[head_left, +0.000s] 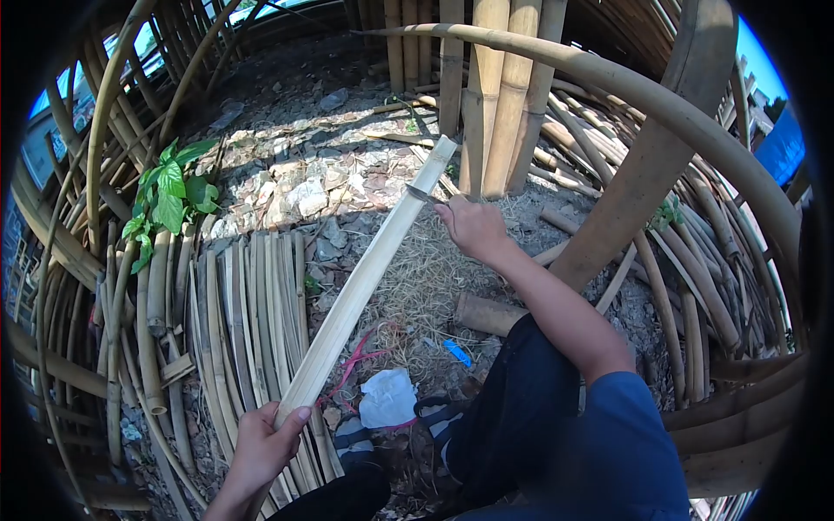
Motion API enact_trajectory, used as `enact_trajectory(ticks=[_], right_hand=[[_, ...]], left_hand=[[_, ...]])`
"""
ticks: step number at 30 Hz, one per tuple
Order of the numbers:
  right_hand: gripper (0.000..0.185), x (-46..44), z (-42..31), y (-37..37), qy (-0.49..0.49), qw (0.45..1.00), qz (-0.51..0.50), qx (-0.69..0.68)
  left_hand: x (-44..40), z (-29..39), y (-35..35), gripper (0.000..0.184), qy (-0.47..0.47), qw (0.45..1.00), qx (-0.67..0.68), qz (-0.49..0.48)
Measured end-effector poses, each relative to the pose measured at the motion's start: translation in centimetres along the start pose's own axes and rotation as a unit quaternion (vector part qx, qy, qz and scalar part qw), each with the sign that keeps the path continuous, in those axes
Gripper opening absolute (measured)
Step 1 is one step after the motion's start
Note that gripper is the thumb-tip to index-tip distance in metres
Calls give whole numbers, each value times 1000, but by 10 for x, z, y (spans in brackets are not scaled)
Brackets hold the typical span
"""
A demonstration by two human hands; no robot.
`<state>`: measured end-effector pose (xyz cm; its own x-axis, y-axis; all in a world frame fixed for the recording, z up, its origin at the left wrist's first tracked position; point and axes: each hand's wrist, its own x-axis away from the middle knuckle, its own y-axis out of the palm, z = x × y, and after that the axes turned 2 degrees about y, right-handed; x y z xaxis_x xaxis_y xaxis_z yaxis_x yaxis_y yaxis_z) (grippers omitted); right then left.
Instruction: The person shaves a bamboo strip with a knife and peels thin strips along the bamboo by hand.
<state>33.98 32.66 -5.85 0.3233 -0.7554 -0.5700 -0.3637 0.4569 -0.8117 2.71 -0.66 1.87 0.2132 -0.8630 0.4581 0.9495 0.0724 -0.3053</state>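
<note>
A long pale split bamboo strip [352,293] runs diagonally upward in front of me, its inner face showing. My left hand [266,447] is closed around the near end, thumb on top. Close to the far end, a knife [421,194] lies across the strip with its dark blade touching it. My right hand [474,229] is wrapped around the knife's handle, which the fingers mostly hide. Below the strip, thin shavings [417,300] cover the ground.
Split bamboo strips [252,304] lie in a row at left, beside a leafy plant [172,191]. Upright poles [499,113] and a thick leaning bamboo [638,165] stand ahead and right. A white sheet [387,399], pink string [353,363] and blue object [457,352] lie near my feet.
</note>
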Motion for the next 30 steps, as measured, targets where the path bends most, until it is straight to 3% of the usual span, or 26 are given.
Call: enact_trajectory(ticks=[3, 5, 8, 12, 18, 20, 30], right_hand=[[54, -3, 7, -1, 38, 999, -32, 1], [58, -9, 21, -3, 154, 984, -89, 12], [60, -1, 28, 0, 158, 985, -75, 7], [59, 4, 10, 0, 151, 987, -51, -29], [52, 18, -19, -2, 26, 992, -72, -97], [49, 11, -8, -1, -15, 997, -71, -40], [50, 7, 14, 18, -22, 999, -24, -12]], left_hand=[[2, -3, -2, 29, -9, 1000, -9, -2], [3, -7, -3, 29, -15, 1000, -7, -4], [0, -13, -5, 30, -29, 999, 13, -29], [-8, -18, -6, 31, -34, 999, 17, -33], [-9, -11, -5, 32, -29, 999, 15, -14], [-8, -13, -3, 32, -26, 999, 11, -17], [-3, -4, 0, 32, -18, 1000, -7, -2]])
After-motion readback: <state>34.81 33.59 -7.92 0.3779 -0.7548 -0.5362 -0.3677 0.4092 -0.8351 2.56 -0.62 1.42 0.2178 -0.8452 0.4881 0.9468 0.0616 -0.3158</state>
